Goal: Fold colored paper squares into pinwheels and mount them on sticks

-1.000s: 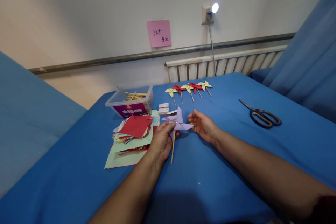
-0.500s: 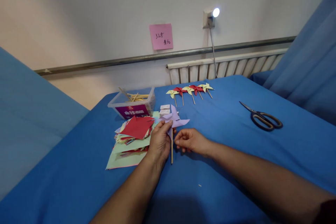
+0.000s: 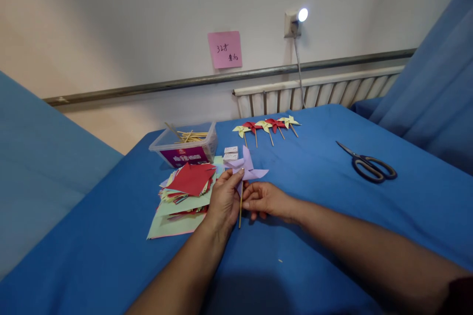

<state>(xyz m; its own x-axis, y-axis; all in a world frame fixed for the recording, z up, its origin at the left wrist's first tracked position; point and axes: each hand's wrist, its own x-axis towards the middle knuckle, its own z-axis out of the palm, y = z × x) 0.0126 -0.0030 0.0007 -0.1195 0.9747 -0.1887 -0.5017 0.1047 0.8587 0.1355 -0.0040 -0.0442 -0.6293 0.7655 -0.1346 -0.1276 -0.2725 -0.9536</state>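
Note:
A lilac paper pinwheel [image 3: 251,171] on a thin wooden stick [image 3: 240,214] is upright over the blue cloth. My left hand [image 3: 225,199] pinches it at the centre, thumb in front, with the other fingers hidden behind paper and stick. Curled fingers of my right hand [image 3: 264,200] meet the stick from the right, just below the paper blades; their exact grip is partly hidden. Left of my left hand lies a stack of coloured paper squares [image 3: 192,179], a red one on top, over pale green sheets [image 3: 166,226].
Behind the paper stands a clear plastic tub [image 3: 183,150] of wooden sticks. Small white boxes [image 3: 231,153] sit beside it. Several finished yellow and red pinwheels [image 3: 265,127] lie in a row at the back. Scissors [image 3: 367,163] rest on the right, partly open.
My right hand has moved slightly left, its fingertips now at the stick. My left hand keeps its pinch on the pinwheel. The whole view has shifted a little.

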